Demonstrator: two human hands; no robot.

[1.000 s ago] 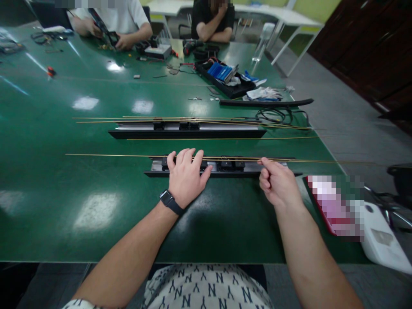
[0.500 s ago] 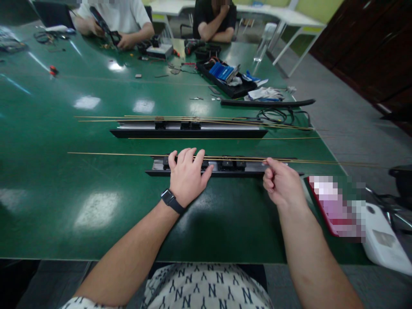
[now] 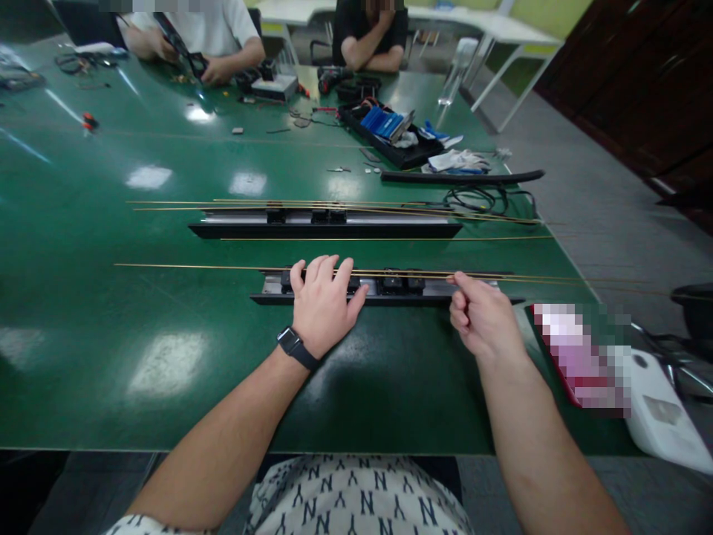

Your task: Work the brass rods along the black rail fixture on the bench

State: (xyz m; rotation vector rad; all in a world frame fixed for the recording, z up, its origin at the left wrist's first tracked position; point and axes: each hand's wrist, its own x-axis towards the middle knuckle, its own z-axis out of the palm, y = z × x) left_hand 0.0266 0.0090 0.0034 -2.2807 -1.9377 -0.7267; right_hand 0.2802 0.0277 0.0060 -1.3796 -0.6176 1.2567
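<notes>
Across mid-frame: pinching slender, gold-coloured, metallic-looking rods (image 3: 428,276) with right hand (image 3: 484,312), spreading left hand (image 3: 320,305) over black-and-silver channel (image 3: 390,301). Probably light, springy; best gripped at spaced points.

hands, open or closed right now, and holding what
Left hand: open, fingers spread over the near rail; no grip visible.
Right hand: closed, thumb and forefinger seemingly pinching a thin rod.

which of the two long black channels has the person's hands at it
The nearer channel: the left hand is spread over it, and the right hand pinches thin rods above its right part. No hand is at the farther channel.
</notes>
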